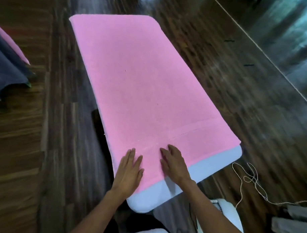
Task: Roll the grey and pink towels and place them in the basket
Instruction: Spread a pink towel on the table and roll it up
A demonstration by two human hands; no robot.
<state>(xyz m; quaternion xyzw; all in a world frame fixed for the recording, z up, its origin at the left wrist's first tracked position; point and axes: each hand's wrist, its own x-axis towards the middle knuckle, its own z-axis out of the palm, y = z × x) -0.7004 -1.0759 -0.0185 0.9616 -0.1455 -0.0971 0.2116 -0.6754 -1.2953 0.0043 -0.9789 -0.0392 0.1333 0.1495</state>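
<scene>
A pink towel (141, 84) lies spread flat over a long white table (217, 164), covering nearly all of it. Only a strip of the table shows at the near end. My left hand (129, 169) rests flat on the towel's near edge with straight fingers. My right hand (174, 164) lies flat beside it on the same edge, fingers pointing away from me. No basket is in view. Dark grey cloth (8, 73) with a pink piece (16, 47) on top hangs at the left edge of the view.
Dark wooden floor (220, 83) surrounds the table. A thin pale cord (251, 180) loops on the floor at the right. Grey blocks (291, 224) sit at the bottom right, near a white seat edge (232, 216). A bright glass-like panel (291, 34) runs along the upper right.
</scene>
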